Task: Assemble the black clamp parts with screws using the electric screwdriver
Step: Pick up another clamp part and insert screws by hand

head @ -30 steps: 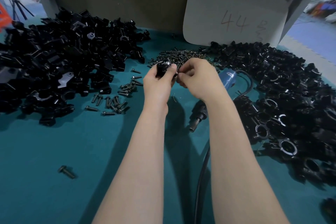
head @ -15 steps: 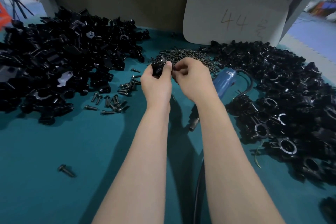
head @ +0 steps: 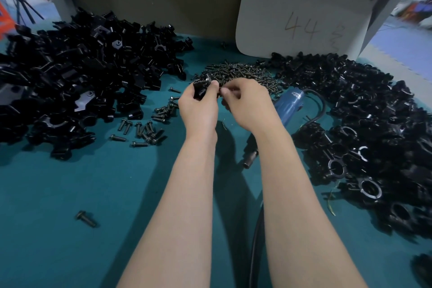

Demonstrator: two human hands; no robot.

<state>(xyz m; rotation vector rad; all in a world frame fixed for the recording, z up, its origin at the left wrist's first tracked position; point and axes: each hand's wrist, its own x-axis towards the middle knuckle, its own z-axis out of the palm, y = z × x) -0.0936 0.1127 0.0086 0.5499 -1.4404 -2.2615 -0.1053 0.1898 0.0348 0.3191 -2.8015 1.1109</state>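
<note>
My left hand (head: 198,110) grips a black clamp part (head: 201,87) between thumb and fingers, over the near edge of the small-screw pile (head: 240,73). My right hand (head: 247,103) is right beside it, fingertips curled and pinching something small at the part's right side; I cannot make out what. The blue electric screwdriver (head: 288,106) lies on the green table (head: 70,194) under my right wrist, its tip (head: 249,159) pointing toward me.
A heap of loose clamp parts (head: 77,77) fills the left. A heap of ring-shaped clamp pieces (head: 374,135) fills the right. Longer bolts (head: 145,128) are scattered left of my hands, with one bolt (head: 86,218) alone nearer me. A white card (head: 301,21) leans at the back.
Both hands have moved slightly left and away from me with the clamp part, uncovering more of the screwdriver's blue body.
</note>
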